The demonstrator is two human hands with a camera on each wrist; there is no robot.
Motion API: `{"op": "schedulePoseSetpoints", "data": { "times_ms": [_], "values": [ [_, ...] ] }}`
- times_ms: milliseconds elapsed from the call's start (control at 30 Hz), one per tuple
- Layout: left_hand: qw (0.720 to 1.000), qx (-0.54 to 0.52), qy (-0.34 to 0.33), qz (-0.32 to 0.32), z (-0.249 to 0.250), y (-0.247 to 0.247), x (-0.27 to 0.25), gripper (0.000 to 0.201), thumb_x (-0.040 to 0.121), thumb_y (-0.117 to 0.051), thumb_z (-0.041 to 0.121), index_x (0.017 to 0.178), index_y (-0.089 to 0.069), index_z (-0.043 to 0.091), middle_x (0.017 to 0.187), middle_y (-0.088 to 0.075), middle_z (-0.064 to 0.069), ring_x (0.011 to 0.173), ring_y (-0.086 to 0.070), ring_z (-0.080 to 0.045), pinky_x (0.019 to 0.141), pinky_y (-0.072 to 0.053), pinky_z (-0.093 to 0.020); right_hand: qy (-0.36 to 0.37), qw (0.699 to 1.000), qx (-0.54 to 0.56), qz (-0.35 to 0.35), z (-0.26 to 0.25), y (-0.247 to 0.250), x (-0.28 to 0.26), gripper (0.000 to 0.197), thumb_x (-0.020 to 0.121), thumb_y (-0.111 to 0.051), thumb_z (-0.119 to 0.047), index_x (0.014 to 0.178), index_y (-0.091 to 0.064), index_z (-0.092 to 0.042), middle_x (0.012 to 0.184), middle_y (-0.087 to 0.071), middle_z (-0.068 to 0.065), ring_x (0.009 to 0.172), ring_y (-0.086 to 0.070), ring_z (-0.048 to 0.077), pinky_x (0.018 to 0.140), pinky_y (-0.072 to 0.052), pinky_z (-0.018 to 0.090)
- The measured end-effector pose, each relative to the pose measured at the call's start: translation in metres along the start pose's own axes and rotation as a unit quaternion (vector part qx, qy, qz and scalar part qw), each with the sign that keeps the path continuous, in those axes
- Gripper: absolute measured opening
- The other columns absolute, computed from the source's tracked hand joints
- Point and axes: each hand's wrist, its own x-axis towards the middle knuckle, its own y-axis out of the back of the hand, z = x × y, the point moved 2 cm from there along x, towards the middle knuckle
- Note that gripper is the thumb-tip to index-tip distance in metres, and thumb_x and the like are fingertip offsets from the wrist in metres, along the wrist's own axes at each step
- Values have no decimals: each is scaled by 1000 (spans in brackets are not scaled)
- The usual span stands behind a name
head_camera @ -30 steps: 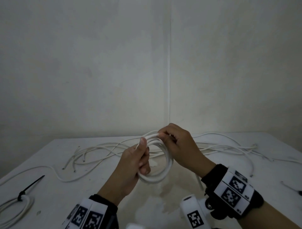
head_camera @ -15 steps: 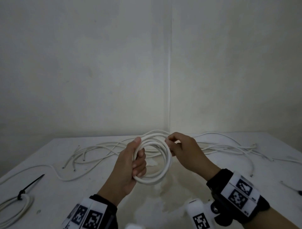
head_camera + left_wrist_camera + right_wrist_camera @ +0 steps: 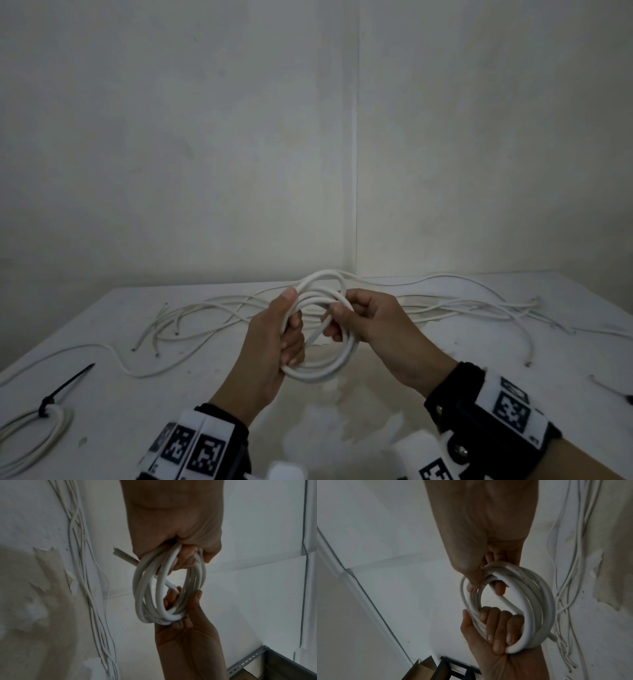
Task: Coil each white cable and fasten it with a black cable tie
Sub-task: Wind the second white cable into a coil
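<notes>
Ok, head view, left to right. Tied coil (image 3: 32, 440) at 8 o'clock on the table (image 3: 144, 404), a black tie (image 3: 61, 387) cinched round it, tail pointing toward 1 o'clock. Loose cables (image 3: 212, 308) run across the far table from 10 to 2 o'clock, ends splayed on the left.

Centre: the coil (image 3: 325, 366) being worked is held up off the table between both hands. Left hand (image 3: 270, 346) grips the coil's 9 o'clock side, fingers curled through the loops, thumb up along the outer turns; right wrist view shows the same wrap (image 3: 494, 635). Right hand (image 3: 373, 329) is at the coil's 2 o'clock side, fingers curled, thumb and fingertips pinching the cable's free end where it crosses the loops; left wrist view shows its fingers hooked in at the coil's bottom (image 3: 180, 615). A second cut end (image 3: 123, 557) sticks out beside the left hand toward 10 o'clock.

Right: more loose cable (image 3: 534, 308) trails to 3 o'clock. A small dark item at the right edge; cannot tell what it is.
</notes>
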Motion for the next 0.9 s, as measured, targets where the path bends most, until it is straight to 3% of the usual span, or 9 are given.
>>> {"op": "schedulePoseSetpoints", "data": {
  "times_ms": [233,300,400,467,533,633,700,767,900],
  "values": [
    [998,67,-16,-13,7,-2,2,44,95,-37,32,58,-40,9,36,-26,6,29,-22,-8,36,-28,-17,-36,992,120,-34,1,-2,-3,20,84,-54,-15,98,-59,-2,65,-62,6,52,-58,9,53,-48,17],
    [998,61,-15,-13,6,-2,3,44,94,-37,33,58,-40,9,36,-26,5,29,-23,-7,36,-28,-18,-58,983,161,-63,1,-4,-4,24,78,-54,-23,93,-59,-5,57,-57,1,47,-53,8,50,-45,17],
    [998,58,-12,-16,3,-3,3,43,92,-39,34,57,-40,9,36,-26,6,29,-23,-7,36,-26,-18,-76,975,181,-105,2,-7,-6,17,86,-57,-26,86,-57,-9,48,-49,-4,41,-44,8,47,-40,18],
    [998,59,-16,-15,2,-4,3,43,92,-40,33,57,-40,9,36,-27,6,29,-23,-7,36,-26,-19,-64,983,120,-126,-2,-5,-8,7,82,-63,-14,88,-60,-11,51,-52,-4,46,-49,8,51,-44,20],
    [998,58,-19,-5,1,-2,2,42,94,-40,31,57,-41,9,36,-27,7,30,-23,-7,37,-25,-18,-54,989,10,-137,-5,-2,-11,25,77,-68,2,95,-60,-14,62,-60,-5,61,-59,11,62,-51,21],
    [998,53,-31,11,0,0,3,40,94,-41,28,58,-39,9,36,-27,7,31,-21,-6,37,-22,-19,-39,971,-219,-86,-8,4,-12,41,75,-74,-11,108,-55,-25,83,-60,-6,82,-61,17,76,-50,26],
    [998,46,-35,29,-2,0,4,40,94,-41,26,58,-39,10,36,-27,7,31,-21,-6,37,-21,-19,-24,942,-336,-6,-8,7,-13,43,75,-74,-28,111,-52,-27,80,-58,-8,70,-58,10,68,-46,21],
    [996,49,-47,49,-4,0,6,40,94,-43,26,58,-40,9,36,-28,7,31,-21,-6,36,-21,-18,-15,935,-355,28,-9,5,-14,42,79,-69,-31,115,-49,-23,68,-57,-7,59,-59,10,59,-46,20],
    [989,87,-72,95,-9,0,6,41,93,-47,24,56,-40,9,34,-30,8,30,-25,-5,35,-25,-15,-18,942,-334,-23,-6,-1,-13,41,88,-59,-19,125,-43,-14,71,-60,9,61,-67,28,62,-55,34]
  ]
}}
